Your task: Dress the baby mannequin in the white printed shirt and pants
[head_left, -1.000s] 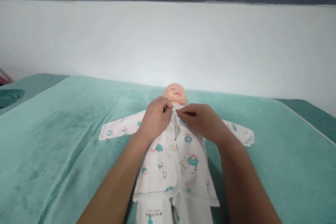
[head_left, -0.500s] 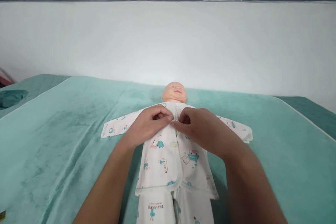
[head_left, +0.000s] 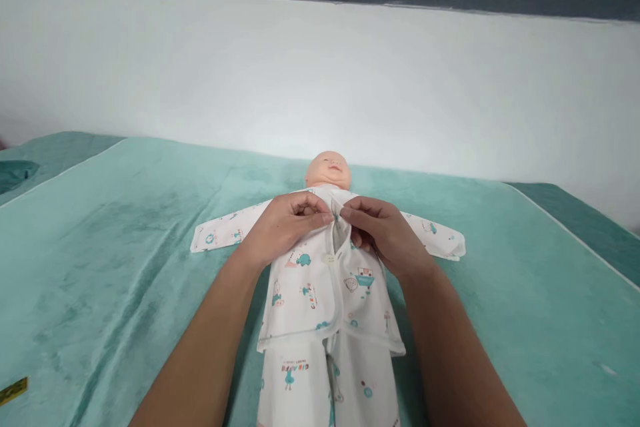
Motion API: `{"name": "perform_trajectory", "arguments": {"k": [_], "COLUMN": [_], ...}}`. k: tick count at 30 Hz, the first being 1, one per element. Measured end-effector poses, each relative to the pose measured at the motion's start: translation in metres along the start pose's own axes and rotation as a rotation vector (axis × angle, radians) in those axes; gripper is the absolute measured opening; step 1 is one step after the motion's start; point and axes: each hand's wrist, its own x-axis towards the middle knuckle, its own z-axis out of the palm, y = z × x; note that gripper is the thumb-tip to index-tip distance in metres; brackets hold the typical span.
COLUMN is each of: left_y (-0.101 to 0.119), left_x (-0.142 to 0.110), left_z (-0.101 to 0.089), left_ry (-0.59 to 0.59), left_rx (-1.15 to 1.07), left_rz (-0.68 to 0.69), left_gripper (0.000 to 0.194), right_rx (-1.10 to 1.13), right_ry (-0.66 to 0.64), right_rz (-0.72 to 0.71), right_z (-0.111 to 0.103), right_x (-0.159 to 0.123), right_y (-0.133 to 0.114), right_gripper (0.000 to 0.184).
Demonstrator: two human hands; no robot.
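Note:
A baby doll (head_left: 329, 171) lies on its back, its head away from me, wearing a white printed jacket (head_left: 305, 280) and matching trousers (head_left: 295, 387). My left hand (head_left: 293, 223) pinches the left front edge of the jacket at the chest. Opposite it, my right hand (head_left: 377, 227) pinches the right front edge between thumb and fingers. Between the two hands the front gapes in a narrow slit. Lower down, a small pale snap (head_left: 329, 259) shows on the front edge, where the panels overlap. Both sleeves stretch out sideways.
A green plush sheet (head_left: 150, 213) covers the bed under the doll, with a long crease on the left. A white wall (head_left: 320, 80) rises behind it, with a dark band on top. At the lower left lies a yellow-black label (head_left: 14, 390).
My right hand has drawn slightly away from the left, and the jacket's front edges have parted between them at the chest. The view has shifted a little.

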Motion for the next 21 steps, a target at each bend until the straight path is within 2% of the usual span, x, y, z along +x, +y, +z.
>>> {"name": "perform_trajectory", "arguments": {"k": [9,17,21], "left_y": [-0.0029,-0.0059,-0.0068], "left_x": [0.002,0.0025,0.0019], "left_z": [0.002,0.0053,0.0044], "left_ry": [0.032,0.055,0.056], "left_rx": [-0.047,-0.054,-0.016], "left_rz": [-0.002,0.007,0.006], "left_gripper": [0.021,0.023,0.023], "right_rx": [-0.036,0.024,0.01], "right_ry": [-0.072,-0.132,-0.135], "right_rz": [0.002,-0.031,-0.014], "right_z": [-0.0023,-0.0079,-0.0083], "right_x": [0.0014,0.0037,0.0028], "right_y": [0.0012,0.0069,0.0064], "right_gripper": [0.03,0.034,0.023]}}
